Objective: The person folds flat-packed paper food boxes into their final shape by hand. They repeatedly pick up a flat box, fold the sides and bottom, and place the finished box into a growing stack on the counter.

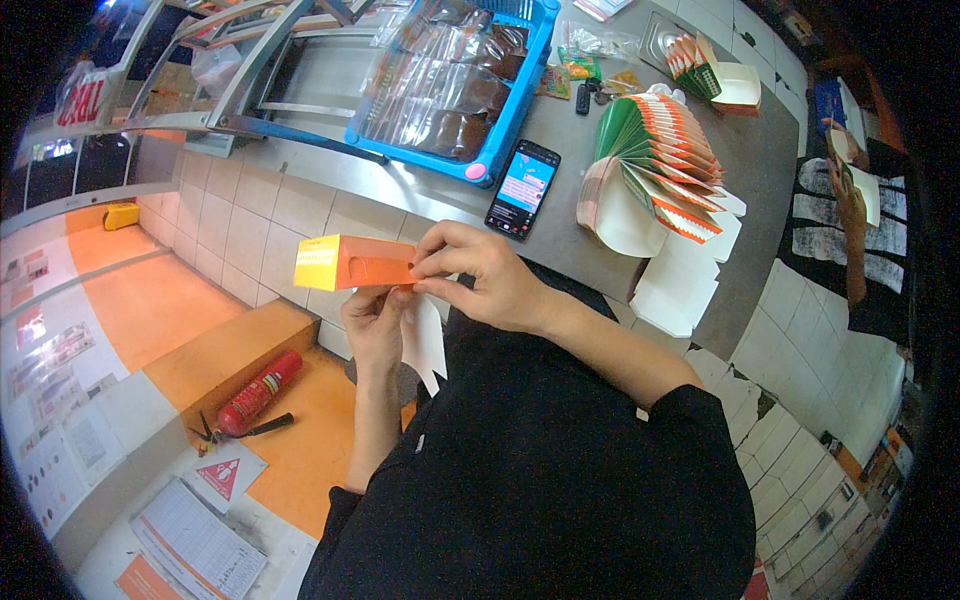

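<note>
A partly folded orange and yellow cardboard food box [360,262] is held up before my body. My left hand [379,322] grips its lower edge from below, with a white flap hanging down beside the fingers. The fingertips of my right hand [472,274] pinch the box's right end. To the right, on the metal counter, lies a fanned stack of green and orange folded cartons [667,165]. White flat carton blanks [679,281] lie at the counter's edge, partly under that stack.
A blue plastic crate [487,142] with bagged brown contents stands on the counter beside a lit smartphone [523,189]. More cartons [694,67], a key fob [583,98] and small packets lie behind. A red fire extinguisher [259,394] is at lower left; another person's hands [847,187] hold a carton at right.
</note>
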The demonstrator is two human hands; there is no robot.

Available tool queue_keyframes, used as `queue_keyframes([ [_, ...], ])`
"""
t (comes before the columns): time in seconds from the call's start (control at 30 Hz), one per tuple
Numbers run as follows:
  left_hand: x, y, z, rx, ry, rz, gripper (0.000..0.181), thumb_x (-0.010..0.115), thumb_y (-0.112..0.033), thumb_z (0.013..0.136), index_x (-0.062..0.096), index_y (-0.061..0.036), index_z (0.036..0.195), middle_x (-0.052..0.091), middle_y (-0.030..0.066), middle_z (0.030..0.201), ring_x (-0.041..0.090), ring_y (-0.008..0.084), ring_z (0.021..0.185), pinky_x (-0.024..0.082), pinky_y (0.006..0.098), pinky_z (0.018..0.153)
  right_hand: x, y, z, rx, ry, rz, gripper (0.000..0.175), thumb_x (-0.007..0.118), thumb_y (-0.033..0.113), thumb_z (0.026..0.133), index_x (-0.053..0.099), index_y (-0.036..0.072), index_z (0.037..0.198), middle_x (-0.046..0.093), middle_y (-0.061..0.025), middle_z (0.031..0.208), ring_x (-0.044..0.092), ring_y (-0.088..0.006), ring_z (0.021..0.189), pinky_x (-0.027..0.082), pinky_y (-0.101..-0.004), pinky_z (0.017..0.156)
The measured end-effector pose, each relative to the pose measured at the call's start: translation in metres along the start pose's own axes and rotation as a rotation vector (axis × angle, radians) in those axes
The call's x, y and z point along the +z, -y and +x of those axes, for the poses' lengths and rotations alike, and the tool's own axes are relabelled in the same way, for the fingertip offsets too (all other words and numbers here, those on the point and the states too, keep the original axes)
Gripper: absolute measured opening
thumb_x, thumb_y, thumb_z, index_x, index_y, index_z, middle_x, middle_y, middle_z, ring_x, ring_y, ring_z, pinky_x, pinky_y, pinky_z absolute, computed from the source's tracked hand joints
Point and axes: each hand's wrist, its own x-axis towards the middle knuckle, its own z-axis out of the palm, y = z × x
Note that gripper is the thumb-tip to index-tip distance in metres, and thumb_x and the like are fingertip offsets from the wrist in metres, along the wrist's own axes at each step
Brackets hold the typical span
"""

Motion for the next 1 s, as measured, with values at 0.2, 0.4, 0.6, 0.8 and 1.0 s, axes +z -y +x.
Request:
queue_keyframes([
  [0.2,0.001,-0.003,-0.001,-0.049,-0.019,-0.015,0.023,0.073,-0.007,0.097,0.07,0.001,0.119,0.074,0.0087,0.113,0.069,0.0155,0.1,0.055,0.0296,0.09,0.005,0.0,-0.005,0.067,0.048,0.055,0.013,0.075,0.008,0.087,0.074,0.0,0.098,0.065,-0.0148,0.108,0.066,-0.0315,0.101,0.054,-0.0398,0.089],
  [0.4,0.002,0.007,-0.003,-0.11,0.04,-0.137,0.035,0.074,-0.014,0.098,0.064,-0.0007,0.129,0.071,0.0092,0.122,0.068,0.0175,0.109,0.055,0.033,0.097,0.005,-0.009,-0.003,-0.089,-0.034,-0.115,0.018,0.079,0.01,0.086,0.075,0.001,0.1,0.067,-0.0114,0.109,0.068,-0.0285,0.099,0.055,-0.0372,0.088],
  [0.6,0.014,-0.003,-0.006,-0.272,0.178,-0.338,0.063,0.075,-0.023,0.098,0.045,-0.0019,0.149,0.057,0.0129,0.142,0.06,0.0222,0.125,0.055,0.0395,0.098,0.001,-0.016,-0.003,0.225,0.14,-0.113,0.039,0.08,0.024,0.081,0.066,0.001,0.108,0.068,-0.0183,0.099,0.067,-0.0328,0.095,0.053,-0.0435,0.089],
  [0.8,0.012,-0.039,-0.015,-0.364,0.403,0.332,0.037,0.068,-0.015,0.101,0.057,0.0015,0.133,0.065,0.005,0.112,0.062,0.0134,0.101,0.053,0.0307,0.086,-0.005,-0.016,-0.003,0.393,0.129,-0.066,0.053,0.079,0.011,0.082,0.061,-0.001,0.13,0.062,-0.0099,0.093,0.066,-0.0192,0.088,0.06,-0.0396,0.089],
  [1.0,-0.017,0.003,-0.002,-0.741,0.52,0.152,0.021,0.065,-0.022,0.105,0.066,-0.0053,0.117,0.066,-0.0042,0.094,0.057,0.0036,0.08,0.045,0.0209,0.068,-0.006,-0.02,-0.018,0.315,0.199,0.135,0.054,0.077,0.007,0.083,0.058,0.002,0.133,0.063,-0.0101,0.111,0.066,-0.0204,0.101,0.06,-0.0401,0.096],
])
